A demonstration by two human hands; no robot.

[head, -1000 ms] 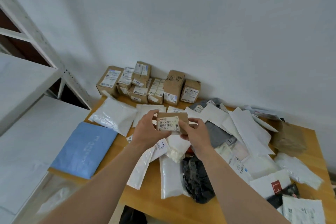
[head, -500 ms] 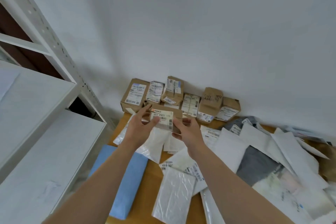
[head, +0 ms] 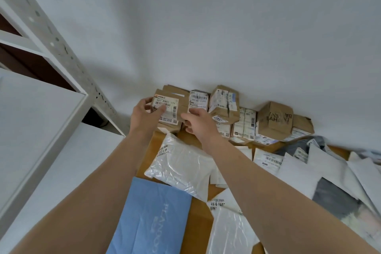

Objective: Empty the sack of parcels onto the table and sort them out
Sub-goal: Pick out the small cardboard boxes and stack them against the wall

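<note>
I hold a small brown cardboard box (head: 167, 104) with a white barcode label between both hands, up against the left end of the row of brown boxes (head: 274, 118) along the wall. My left hand (head: 145, 116) grips its left edge. My right hand (head: 199, 122) holds its right lower corner. The box sits on top of another brown box (head: 169, 126) at the far left corner of the wooden table (head: 201, 215). White and grey mailer bags (head: 299, 171) lie spread over the table to the right.
A blue flat parcel (head: 152, 218) lies at the table's near left, with a white plastic bag (head: 181, 167) behind it. A white metal shelf rack (head: 41, 109) stands at the left. The white wall runs right behind the boxes.
Both hands have carried the labelled box away from me and to the left, from above the bags onto the left end of the box row. The view has swung left.
</note>
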